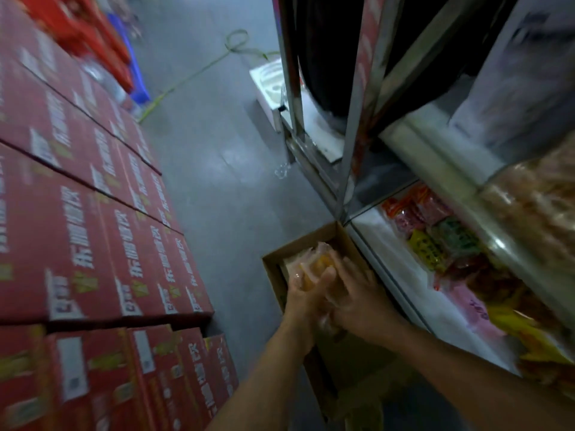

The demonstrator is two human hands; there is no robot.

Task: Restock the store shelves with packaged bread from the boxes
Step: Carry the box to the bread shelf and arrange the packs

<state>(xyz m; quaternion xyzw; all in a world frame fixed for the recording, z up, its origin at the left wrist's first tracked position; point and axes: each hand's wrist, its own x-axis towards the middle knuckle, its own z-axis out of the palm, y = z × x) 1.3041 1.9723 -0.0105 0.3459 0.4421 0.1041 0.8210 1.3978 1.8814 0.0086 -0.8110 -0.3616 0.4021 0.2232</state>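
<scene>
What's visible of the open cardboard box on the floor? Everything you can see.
The cardboard box is plain brown, open at the top, and sits on the grey floor against the base of the shelf unit. Inside are clear-wrapped bread packages with yellowish contents. The left hand and right hand reach into it, both gripping one package. Its near end is hidden by the arms. The image is blurred; any printing is unreadable.

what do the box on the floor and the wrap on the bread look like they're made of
Box: plain brown cardboard, matte, with folded flaps. Bread pack, held in both hands (left hand, right hand): thin clear plastic film, likely, since it glints and shows orange inside.
</scene>
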